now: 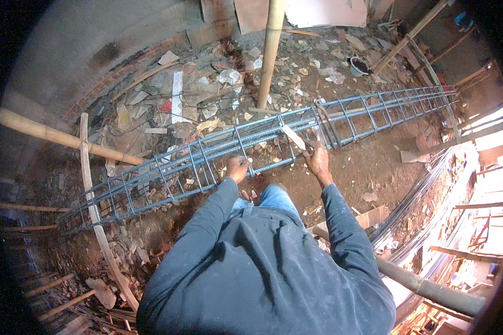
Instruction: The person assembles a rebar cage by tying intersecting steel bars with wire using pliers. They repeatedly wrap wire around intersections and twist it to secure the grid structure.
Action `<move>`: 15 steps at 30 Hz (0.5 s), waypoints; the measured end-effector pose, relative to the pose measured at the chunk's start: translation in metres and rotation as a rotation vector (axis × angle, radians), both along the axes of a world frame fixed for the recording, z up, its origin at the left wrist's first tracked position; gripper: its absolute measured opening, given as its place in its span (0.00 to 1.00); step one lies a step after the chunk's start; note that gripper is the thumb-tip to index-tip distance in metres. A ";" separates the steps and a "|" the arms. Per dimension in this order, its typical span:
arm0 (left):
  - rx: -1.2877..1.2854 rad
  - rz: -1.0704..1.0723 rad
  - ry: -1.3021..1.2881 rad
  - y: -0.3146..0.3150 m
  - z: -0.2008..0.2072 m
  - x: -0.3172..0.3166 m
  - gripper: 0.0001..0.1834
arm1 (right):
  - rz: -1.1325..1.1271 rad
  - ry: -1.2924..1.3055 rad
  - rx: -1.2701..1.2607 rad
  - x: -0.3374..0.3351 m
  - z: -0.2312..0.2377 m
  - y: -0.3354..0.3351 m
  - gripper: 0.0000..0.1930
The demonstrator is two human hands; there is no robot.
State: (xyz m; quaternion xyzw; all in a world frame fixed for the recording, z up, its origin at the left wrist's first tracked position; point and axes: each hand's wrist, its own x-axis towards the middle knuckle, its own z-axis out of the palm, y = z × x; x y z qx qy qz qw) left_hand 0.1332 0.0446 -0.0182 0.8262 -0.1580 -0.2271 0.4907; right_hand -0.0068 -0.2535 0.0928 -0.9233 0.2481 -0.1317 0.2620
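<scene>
A long cage of blue-grey rebar (187, 153) with square stirrups stretches across in front of me, from lower left to upper right. My left hand (237, 168) is closed at the near side of the cage, beside a stirrup; what its curled fingers hold cannot be made out. Farther right, my right hand (318, 162) is closed around the lower end of a pale flat strip (293, 137). That strip slants up and left over the cage bars, and its exact kind does not show.
Bamboo poles (271, 53) stand beyond the cage and at the left. A curved wooden strip (92, 195) crosses its left end. Rubble and scraps (207, 111) litter the ground, with a bucket (359, 66) at the back. Long bars (408, 209) lie bundled at right.
</scene>
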 end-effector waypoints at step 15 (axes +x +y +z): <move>-0.375 0.058 0.553 0.001 -0.009 0.008 0.17 | 0.469 0.263 -0.107 0.179 -0.001 -0.014 0.13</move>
